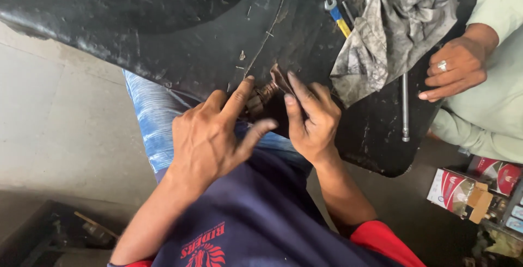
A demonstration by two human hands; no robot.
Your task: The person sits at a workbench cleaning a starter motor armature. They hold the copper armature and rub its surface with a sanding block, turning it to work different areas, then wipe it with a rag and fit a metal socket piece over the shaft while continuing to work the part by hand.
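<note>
- The person's right hand (310, 117) pinches a small brownish valve stem (265, 94) that stands out of the black rubber inner tube (180, 33) lying across the lap; its fingertips close narrowly on the flat rust-coloured flange at the top of the part.
- The left hand (210, 136) comes in from the other side of that pinch. Its index finger rests against the stem and the other fingers are spread loose, so it steadies rather than clamps; whether it truly grips anything I cannot tell.
- The stem sits right between the two hands, at the near edge of the tube, just above the blue-clad knee.
- Beyond the pinch, farther across the tube, lie a dirty grey rag (392, 33), a small spanner with a blue and yellow handle (338, 16) and a thin metal rod (404, 109).
- To the right of the rag, a second person's hand with a ring (455, 68) rests on the tube's edge, well apart from the grip.
- Risk, as I judge it: the hold is fingertip-only on a small greasy-looking part, so it could slip or twist out.
- Pulling sideways might strain the rubber around the stem's base, and the slack tube could shift on the lap and break the pinch.
</note>
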